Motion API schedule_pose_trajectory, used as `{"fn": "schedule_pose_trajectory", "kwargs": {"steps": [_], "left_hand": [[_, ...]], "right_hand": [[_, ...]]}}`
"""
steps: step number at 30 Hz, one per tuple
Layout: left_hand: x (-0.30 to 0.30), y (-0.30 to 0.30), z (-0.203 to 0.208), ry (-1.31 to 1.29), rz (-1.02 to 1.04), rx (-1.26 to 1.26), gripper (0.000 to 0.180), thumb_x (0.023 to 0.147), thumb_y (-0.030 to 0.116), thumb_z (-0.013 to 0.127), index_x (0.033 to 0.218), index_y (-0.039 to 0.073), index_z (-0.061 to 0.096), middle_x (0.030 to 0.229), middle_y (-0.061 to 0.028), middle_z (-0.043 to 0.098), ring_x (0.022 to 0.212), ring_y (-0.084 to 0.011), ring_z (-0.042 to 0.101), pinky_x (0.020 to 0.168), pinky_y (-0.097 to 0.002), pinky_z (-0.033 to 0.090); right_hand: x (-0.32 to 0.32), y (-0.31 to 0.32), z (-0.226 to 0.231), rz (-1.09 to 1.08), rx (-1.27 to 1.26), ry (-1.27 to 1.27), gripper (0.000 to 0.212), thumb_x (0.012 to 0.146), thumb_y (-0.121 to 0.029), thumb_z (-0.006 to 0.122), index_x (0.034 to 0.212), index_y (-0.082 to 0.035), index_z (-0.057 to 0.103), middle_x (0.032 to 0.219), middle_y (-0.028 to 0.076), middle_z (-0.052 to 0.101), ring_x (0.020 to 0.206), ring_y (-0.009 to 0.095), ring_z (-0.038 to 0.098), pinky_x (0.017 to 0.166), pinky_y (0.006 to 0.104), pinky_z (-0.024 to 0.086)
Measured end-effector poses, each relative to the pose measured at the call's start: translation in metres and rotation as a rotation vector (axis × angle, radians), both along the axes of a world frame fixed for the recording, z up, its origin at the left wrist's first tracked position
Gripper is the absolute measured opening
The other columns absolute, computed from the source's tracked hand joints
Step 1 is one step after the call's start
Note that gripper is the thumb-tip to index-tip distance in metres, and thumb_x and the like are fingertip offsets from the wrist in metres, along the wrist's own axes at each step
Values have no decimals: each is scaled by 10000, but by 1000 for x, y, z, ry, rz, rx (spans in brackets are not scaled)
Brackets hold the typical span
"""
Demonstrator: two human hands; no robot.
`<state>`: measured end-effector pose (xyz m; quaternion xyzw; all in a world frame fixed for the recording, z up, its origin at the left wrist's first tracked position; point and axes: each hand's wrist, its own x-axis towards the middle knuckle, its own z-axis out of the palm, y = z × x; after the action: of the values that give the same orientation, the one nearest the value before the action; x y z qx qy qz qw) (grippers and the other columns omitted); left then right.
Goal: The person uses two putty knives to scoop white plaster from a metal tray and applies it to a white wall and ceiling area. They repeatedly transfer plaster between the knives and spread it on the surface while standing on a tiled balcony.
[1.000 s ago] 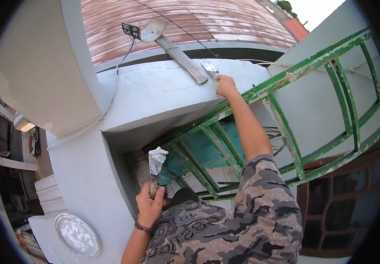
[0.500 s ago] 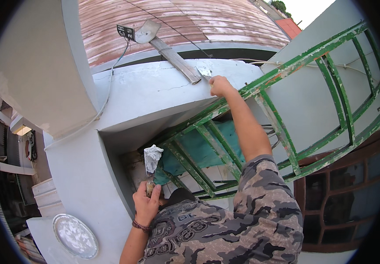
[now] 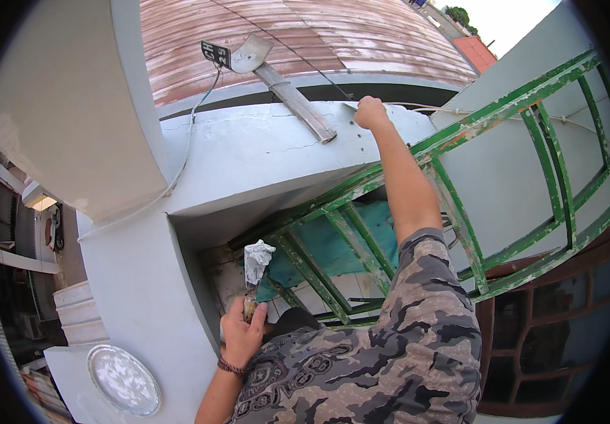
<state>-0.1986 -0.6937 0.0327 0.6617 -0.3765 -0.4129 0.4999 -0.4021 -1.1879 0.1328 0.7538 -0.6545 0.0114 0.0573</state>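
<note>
A pale grey concrete ledge (image 3: 248,152) juts out from a building wall, and everything here is placed against it. Far below and left of the ledge lies a round, silvery, mottled disc (image 3: 124,379) on a white surface. Below the ledge's underside, the person's left hand (image 3: 240,333) is closed around the wooden handle of a putty trowel (image 3: 255,268), blade pointing up and caked with thick white filler. A beaded bracelet (image 3: 231,367) circles that wrist. On top of the ledge lies a flat weathered wooden slat (image 3: 298,102), slanting up to the left toward a grey metal scoop-shaped fitting (image 3: 251,54). Behind the ledge rises a rusty red corrugated metal roof (image 3: 298,35). At the ledge's right end, the right hand (image 3: 370,113) is closed in a fist against the top surface; what it grips cannot be made out. Its arm stretches up from a camouflage-patterned sleeve (image 3: 425,283). A green painted metal ladder (image 3: 502,177), its paint chipped, leans across beneath and right of the ledge, passing behind the arm.
</note>
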Motion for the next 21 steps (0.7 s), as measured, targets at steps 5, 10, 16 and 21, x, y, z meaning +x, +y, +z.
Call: {"fn": "schedule_pose_trajectory", "kwargs": {"steps": [5,10,16,21], "left_hand": [[0,-1,4,47,-2,-4,225,859,172,694,879,-24,585,645,-32,569,600,-78,457,549,-271,419],[1,-1,7,79,-6,13,226,860,172,694,876,-24,582,644,-34,569,602,-79,459,552,-271,424],[3,-2,14,95,4,16,223,862,170,692,882,-26,587,651,-50,583,606,-85,476,562,-274,435],[2,0,7,46,0,11,222,859,167,693,892,-28,592,660,-59,596,613,-89,493,571,-278,444]], "right_hand": [[44,37,10,101,76,115,227,765,-90,598,927,41,686,982,273,671,978,387,658,855,424,534],[33,22,35,106,149,108,267,749,-118,594,956,17,696,1005,231,683,991,365,656,888,421,521],[11,13,19,126,-3,5,268,773,-126,568,988,-73,718,1018,173,695,998,338,654,897,416,517],[-1,27,-27,213,-114,-33,294,815,-82,551,1095,-29,624,1036,224,581,1006,396,586,875,474,491]]}}
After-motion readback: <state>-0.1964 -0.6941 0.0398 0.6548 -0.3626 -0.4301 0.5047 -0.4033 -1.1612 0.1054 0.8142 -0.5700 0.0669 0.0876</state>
